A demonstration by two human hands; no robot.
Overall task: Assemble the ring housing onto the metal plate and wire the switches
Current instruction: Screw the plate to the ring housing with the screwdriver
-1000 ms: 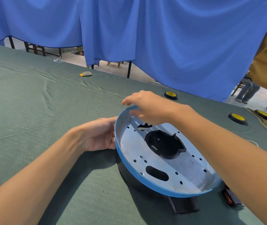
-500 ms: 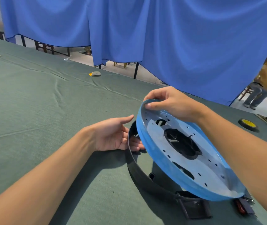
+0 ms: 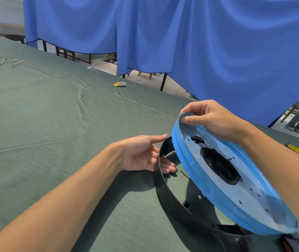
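At lower right the ring lies on the surface, unjoined, the left hand touching its wall with loose, straight fingers. Above it the right hand pinches the tilted plate by its upper rim; fitting and wiring apparently remain.

The metal plate was pale silver-grey, dotted with small dark holes, its rim wrapped in bright blue. The ring housing was glossy black. The surface was dull green, the curtain plain blue, and the wheel black with a yellow centre.
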